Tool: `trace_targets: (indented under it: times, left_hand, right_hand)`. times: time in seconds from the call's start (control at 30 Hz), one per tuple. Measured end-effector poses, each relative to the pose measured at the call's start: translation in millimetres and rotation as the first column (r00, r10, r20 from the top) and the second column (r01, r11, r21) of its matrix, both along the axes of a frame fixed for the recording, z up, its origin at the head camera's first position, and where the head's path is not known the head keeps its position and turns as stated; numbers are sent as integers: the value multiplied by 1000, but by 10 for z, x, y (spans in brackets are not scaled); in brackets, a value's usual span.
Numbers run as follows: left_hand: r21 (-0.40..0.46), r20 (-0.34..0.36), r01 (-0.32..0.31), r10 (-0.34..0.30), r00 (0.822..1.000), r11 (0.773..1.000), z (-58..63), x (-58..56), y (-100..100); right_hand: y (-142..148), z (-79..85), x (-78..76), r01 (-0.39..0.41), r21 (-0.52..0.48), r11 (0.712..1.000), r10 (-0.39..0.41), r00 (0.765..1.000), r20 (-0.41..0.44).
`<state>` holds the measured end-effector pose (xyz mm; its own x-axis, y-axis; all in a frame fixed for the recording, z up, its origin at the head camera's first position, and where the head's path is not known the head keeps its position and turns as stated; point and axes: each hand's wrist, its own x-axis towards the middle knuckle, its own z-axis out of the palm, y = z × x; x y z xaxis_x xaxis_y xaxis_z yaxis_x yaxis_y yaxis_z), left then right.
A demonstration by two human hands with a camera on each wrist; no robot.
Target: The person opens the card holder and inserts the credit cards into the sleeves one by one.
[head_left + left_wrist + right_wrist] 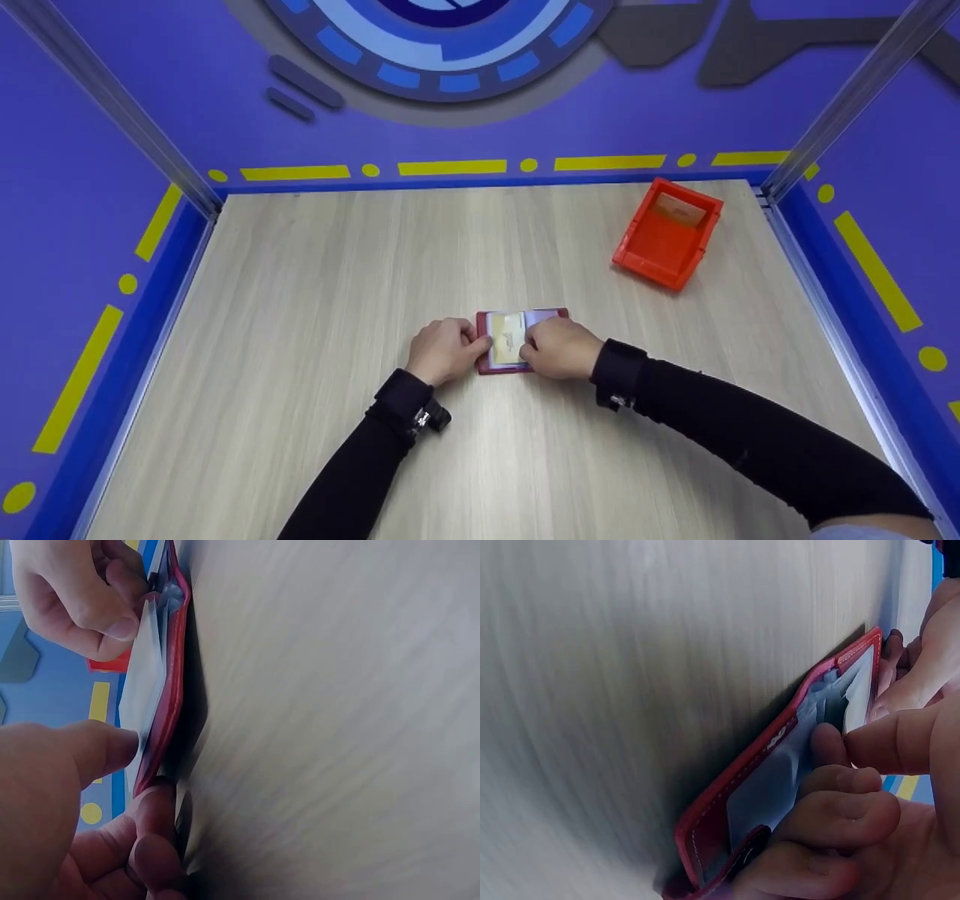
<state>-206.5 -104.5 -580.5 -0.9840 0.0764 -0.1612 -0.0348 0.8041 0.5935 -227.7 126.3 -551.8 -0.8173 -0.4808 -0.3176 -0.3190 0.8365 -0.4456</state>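
Note:
A red card holder [483, 364] with clear plastic sleeves lies spread on the table. A pale yellow card [508, 339] shows on its left half. My left hand [444, 350] grips the holder's left edge, thumb on top and fingers beneath, as the left wrist view shows. My right hand [564, 349] lies over the right half and hides part of it. Its thumb and index finger pinch the card's edge near the fold. In the right wrist view its other fingers curl over the clear sleeve [765, 791], close to the holder's red strap [739, 859].
A red plastic bin [660, 251] stands at the back right of the wooden table [337, 300], with a pale orange card [680, 211] against its far end. Blue-purple panels with yellow marks [452, 167] wall in the back and sides.

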Motion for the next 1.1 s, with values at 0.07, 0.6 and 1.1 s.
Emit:
trace_targets:
  times: [0.07, 0.6, 1.1]
  left_hand:
    - [3, -3, -1, 1, 1000, 1000, 3, 6, 1]
    - [6, 10, -7, 7, 1000, 1000, 0, 23, 7]
    - [22, -4, -6, 6, 1000, 1000, -2, 28, 18]
  right_hand:
    - [-16, 9, -2, -14, 16, 1000, 15, 1000, -17]
    - [31, 47, -61, 27, -90, 996, -30, 999, -24]
    - [201, 117, -101, 73, -202, 977, -72, 997, 12]
